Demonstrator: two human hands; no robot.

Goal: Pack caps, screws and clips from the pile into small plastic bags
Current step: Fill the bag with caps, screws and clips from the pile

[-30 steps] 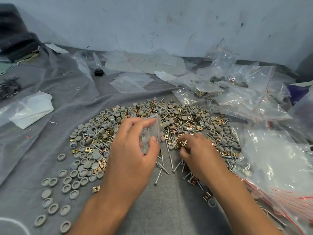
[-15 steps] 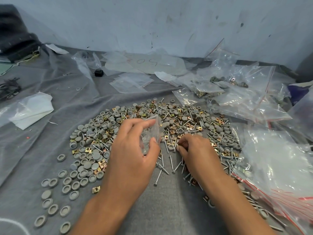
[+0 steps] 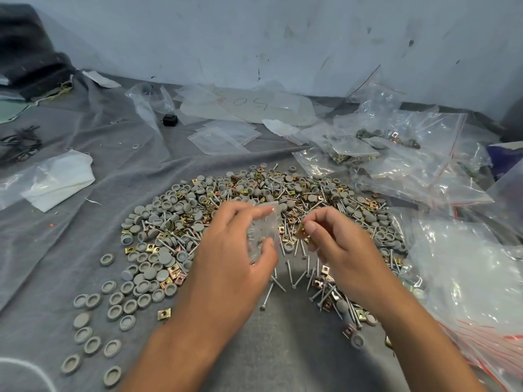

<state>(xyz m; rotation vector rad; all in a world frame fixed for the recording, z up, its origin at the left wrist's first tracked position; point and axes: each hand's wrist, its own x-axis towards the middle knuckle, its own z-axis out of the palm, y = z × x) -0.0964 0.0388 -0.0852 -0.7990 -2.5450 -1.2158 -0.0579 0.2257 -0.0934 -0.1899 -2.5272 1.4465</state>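
Now our right hand (image 3: 342,244) has lifted off the pile (image 3: 254,199) pinching clips (image 3: 302,232), at three o'clock of the small bag (image 3: 264,230) our left hand (image 3: 235,250) grips, ready to drop them in.

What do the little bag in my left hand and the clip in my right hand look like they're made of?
The small bag looks like thin clear plastic film: see-through, glossy, crinkled. The clip looks like stamped sheet metal with a yellowish, brassy plating, judging by its shine; the exact metal is unclear.

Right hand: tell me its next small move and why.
Probably carry the brass clip leftward and drop it into the small plastic bag. The right hand pinches the clip above the pile, and the left hand holds the bag beside it.
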